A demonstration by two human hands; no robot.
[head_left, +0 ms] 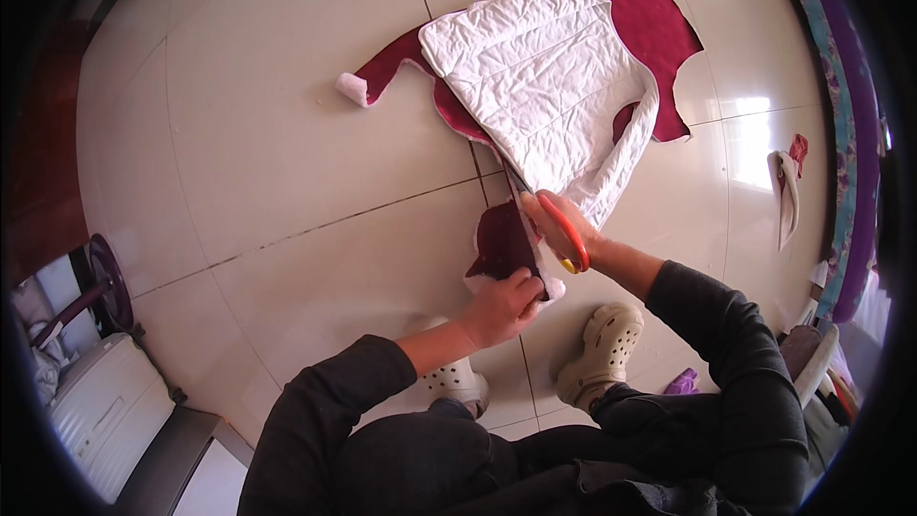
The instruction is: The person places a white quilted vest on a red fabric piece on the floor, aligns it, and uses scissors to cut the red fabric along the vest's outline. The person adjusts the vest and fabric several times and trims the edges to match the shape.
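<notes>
My right hand [544,220] is wrapped round a pair of scissors [575,244] with orange-red and yellow handles. The blades lie along the edge of the maroon, pale-fleece-backed fabric [501,237], close to the lower edge of a white quilted garment [535,67]. Pinched in my left hand [504,310] is the near, folded end of that fabric. The quilted garment lies flat on top of the maroon fabric, which shows along its left side and ends in a curled fleecy tip. How far the blades are apart cannot be made out.
Another maroon cut piece [654,24] lies beyond the garment on the tiled floor [287,153]. Fabric scraps [786,182] are at the right, near a purple and blue floral cloth edge [860,134]. A white suitcase [110,411] stands at the left. My clogs [611,344] are just below my hands.
</notes>
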